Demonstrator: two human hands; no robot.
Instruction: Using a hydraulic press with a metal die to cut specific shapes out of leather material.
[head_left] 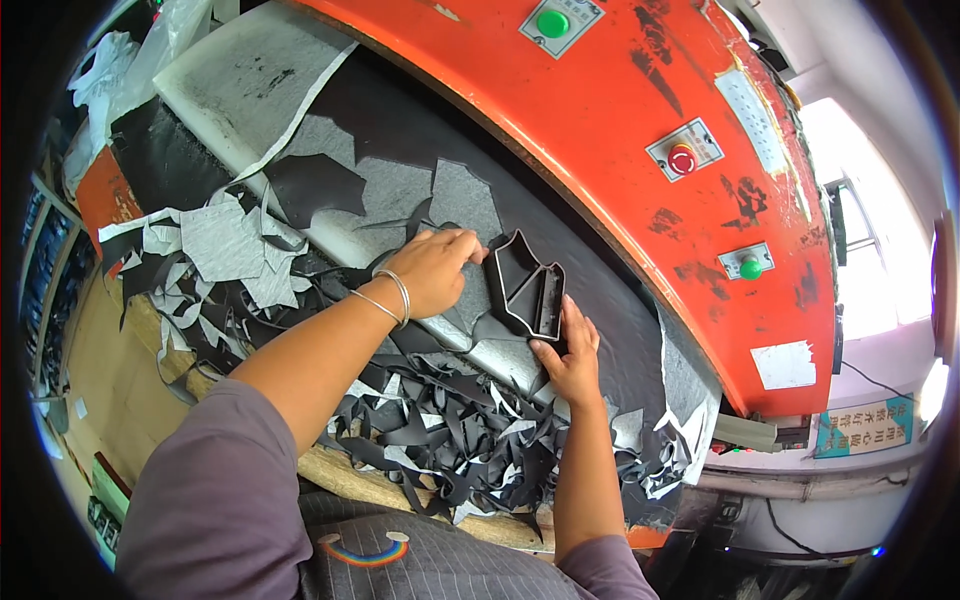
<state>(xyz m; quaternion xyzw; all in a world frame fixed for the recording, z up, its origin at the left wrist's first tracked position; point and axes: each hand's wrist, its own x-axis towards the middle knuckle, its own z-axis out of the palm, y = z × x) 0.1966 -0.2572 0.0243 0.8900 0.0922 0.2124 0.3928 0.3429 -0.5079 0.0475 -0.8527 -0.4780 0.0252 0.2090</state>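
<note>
A steel cutting die (522,287) with an angular outline and an inner divider lies on black sheet material (610,300). My right hand (570,362) grips its near right corner, thumb on one side and fingers on the other. Just left of the die, my left hand (432,272) is bent down over the material, its fingers curled and close together. Whatever those fingertips hold is hidden. Around this hand lie grey-backed pieces (466,200) and thin dark strips, and a black offcut (315,188) rests farther left.
The orange machine beam (600,130) spans the far side, with a red button (682,159) and green buttons (552,24). Black and grey scraps (440,430) heap along the near edge, above a wooden rail (350,475). More scraps (220,250) pile at the left.
</note>
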